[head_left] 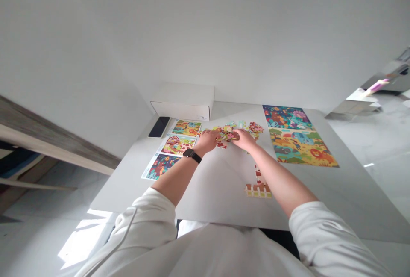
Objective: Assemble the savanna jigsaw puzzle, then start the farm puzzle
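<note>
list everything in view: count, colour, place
Loose puzzle pieces: many, multicoloured, around the hands
Joined puzzle pieces: one group, reddish and cream, near edge
Picture sheet: one, white with three pictures, table's left
Large pictures: two, mainly blue and mainly yellow, table's right
Box: one, white, back of table
Phone: one, black, back left
Table: one, pale grey, centre
Wall: one, grey, behind table
Floor: one, pale, both sides
Wooden panel: one, brown, far left
Blurred items: uncountable, mixed, far right
Watch: one, black, left wrist
Shirt: one, white, bottom
Left hand: one, bare, at loose pieces
Right hand: one, bare, at loose pieces
</note>
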`<state>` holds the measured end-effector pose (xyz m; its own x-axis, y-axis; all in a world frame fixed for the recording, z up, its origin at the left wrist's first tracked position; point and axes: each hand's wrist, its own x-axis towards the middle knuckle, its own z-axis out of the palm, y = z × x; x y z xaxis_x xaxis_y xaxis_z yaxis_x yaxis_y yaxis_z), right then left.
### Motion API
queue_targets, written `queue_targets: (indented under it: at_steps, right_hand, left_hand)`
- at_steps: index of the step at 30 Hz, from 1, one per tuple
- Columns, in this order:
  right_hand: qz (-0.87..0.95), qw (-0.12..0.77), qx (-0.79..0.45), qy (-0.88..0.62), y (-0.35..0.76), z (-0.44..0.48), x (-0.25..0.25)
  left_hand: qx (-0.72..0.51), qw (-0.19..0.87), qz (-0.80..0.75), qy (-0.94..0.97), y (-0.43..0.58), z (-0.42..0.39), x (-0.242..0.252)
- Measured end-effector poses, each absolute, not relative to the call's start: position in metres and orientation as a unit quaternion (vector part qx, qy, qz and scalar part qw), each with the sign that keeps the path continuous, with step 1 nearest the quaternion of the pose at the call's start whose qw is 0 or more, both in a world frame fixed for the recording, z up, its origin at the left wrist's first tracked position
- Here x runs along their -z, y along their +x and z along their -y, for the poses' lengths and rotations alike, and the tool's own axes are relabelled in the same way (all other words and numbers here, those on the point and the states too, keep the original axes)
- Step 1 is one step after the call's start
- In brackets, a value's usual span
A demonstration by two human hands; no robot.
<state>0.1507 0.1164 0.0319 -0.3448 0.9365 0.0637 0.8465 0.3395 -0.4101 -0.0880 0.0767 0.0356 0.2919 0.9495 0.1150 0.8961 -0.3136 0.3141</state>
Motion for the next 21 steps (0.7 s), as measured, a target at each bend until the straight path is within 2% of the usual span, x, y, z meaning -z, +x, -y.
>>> queue_targets:
  at_steps: [14, 21]
  right_hand:
    - [0.837, 0.145, -0.195, -0.489, 0.141, -0.102, -0.036]
    - [0.823, 0.195, -0.216, -0.488, 0.141, -0.103, -0.034]
  left_hand:
    - [-0.145, 0.105, -0.579, 0.796, -0.065, -0.083, -0.040]
    - [-0.269, 0.204, -0.642, 0.688, -0.093, -0.096, -0.044]
